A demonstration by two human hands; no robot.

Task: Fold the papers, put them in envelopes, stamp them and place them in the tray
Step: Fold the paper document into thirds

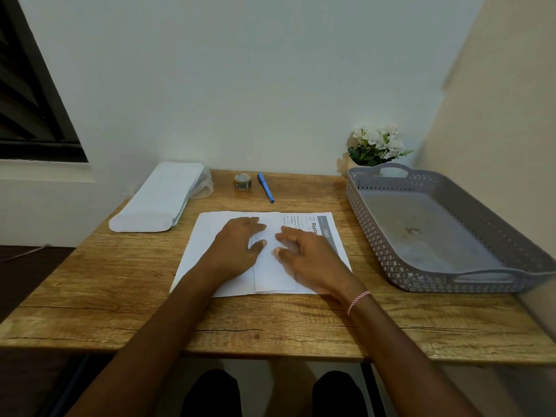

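Hiding paper (202, 251) txt: both hands (237, 246) (311, 255)

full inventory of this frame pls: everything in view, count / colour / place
paper: count unclear (folded layers), white, print showing at the right edge, table centre under both hands
envelopes: one stack, white, far left of table
roll: 1, patterned, back of table, left of pen
pen: 1, blue, back centre
tray: 1, grey, perforated walls, right side of table
flowers: 1 bunch, white with green leaves, behind tray
table: 1, brown wood grain
window: 1, dark, upper left
bracelet: 1, pink, right wrist
left hand: 1, flat on paper
right hand: 1, fingertips pressing paper
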